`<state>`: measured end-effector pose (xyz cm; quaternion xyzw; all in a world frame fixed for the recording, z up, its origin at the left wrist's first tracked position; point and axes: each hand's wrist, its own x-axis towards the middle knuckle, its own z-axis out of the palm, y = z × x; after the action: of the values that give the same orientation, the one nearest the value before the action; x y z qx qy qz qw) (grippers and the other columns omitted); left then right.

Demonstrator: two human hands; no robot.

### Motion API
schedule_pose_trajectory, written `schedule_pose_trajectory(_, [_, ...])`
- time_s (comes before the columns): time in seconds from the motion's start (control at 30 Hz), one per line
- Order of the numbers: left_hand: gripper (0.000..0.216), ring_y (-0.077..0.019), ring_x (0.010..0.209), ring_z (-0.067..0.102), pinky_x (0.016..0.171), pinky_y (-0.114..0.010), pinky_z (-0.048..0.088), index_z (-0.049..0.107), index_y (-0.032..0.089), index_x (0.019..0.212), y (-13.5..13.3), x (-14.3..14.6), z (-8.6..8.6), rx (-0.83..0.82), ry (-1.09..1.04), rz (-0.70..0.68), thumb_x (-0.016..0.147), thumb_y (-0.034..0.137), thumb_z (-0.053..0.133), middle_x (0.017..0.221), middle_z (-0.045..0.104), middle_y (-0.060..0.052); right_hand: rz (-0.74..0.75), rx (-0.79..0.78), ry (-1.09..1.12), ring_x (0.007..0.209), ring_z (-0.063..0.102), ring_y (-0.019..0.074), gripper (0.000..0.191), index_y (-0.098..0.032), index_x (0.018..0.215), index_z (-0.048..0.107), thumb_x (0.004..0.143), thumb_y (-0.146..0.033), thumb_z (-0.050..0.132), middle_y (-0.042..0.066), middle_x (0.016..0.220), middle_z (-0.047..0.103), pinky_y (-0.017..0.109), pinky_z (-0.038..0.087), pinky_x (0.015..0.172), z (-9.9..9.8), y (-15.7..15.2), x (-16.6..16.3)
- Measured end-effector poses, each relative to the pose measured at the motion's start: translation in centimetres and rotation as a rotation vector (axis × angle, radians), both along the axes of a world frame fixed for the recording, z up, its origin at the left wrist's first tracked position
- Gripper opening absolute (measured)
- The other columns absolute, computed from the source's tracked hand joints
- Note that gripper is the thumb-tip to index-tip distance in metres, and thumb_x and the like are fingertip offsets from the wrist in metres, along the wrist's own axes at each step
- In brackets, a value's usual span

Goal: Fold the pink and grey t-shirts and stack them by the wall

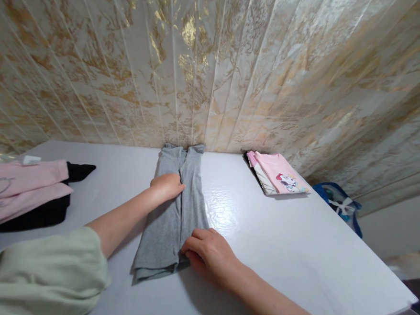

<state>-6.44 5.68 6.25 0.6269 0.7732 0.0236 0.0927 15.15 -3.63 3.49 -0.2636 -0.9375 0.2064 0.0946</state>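
Observation:
A long grey garment (164, 226) lies on the white table, its two sides folded inward so that their edges meet along the middle. My left hand (167, 186) rests partway up it, fingers curled closed on the cloth at the middle line. Close to the bottom hem, my right hand (208, 251) pinches the edge of the right folded side; its fingertips partly hide the cloth. Whether the garment is a top or trousers I cannot tell.
Folded clothes (277, 174), a pink one with a cartoon dog on top, lie at the back right. Pink and black clothes (24, 183) are spread at the left. Beyond the table's right edge (364, 242) is a blue-trimmed bag (339, 205). A gold-patterned curtain (190, 70) hangs behind.

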Motion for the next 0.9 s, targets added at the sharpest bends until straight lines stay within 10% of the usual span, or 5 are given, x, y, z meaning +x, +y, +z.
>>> schedule_pose_trajectory(0.67, [0.011, -0.0220, 0.089, 0.063, 0.073, -0.031, 0.043, 0.058, 0.022, 0.091, -4.9, 2.0, -1.0, 0.189, -0.056, -0.081, 0.088, 0.028, 0.050, 0.097, 0.066, -0.006, -0.006, -0.037, 0.178, 0.077, 0.058, 0.0126, 0.017, -0.021, 0.093, 0.067, 0.087, -0.011, 0.055, 0.000, 0.082, 0.062, 0.023, 0.038, 0.071, 0.3, 0.3, 0.6])
schedule_pose_trajectory(0.9, [0.013, -0.0202, 0.093, 0.057, 0.083, -0.032, 0.045, 0.060, 0.022, 0.077, -9.9, 3.2, -1.5, 0.196, -0.333, -0.519, 0.088, 0.027, 0.054, 0.090, 0.061, -0.004, -0.130, 0.016, 0.154, 0.086, 0.057, 0.0157, 0.019, -0.022, 0.096, 0.070, 0.087, -0.012, 0.056, 0.004, 0.091, 0.062, 0.027, 0.039, 0.078, -0.5, 1.7, 1.3])
